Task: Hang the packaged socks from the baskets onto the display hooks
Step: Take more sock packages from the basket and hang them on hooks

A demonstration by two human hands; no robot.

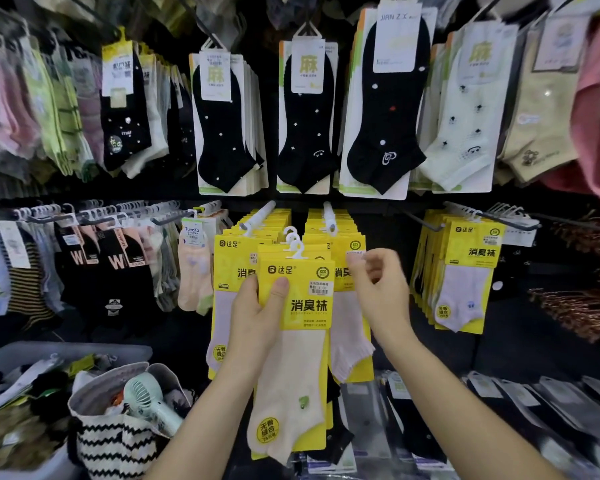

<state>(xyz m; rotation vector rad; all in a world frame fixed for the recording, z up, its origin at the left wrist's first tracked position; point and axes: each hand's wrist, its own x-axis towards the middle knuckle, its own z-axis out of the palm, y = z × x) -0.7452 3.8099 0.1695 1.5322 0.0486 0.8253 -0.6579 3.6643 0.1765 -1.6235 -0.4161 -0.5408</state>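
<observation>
Head view: the left hand (257, 317) grips a yellow-carded pack of cream ankle socks (293, 341) by its card, thumb on front, just below the white plastic display hook (257, 218). Right of that hook, the right hand (378, 289) pinches a hanging yellow pack (347, 268).
</observation>
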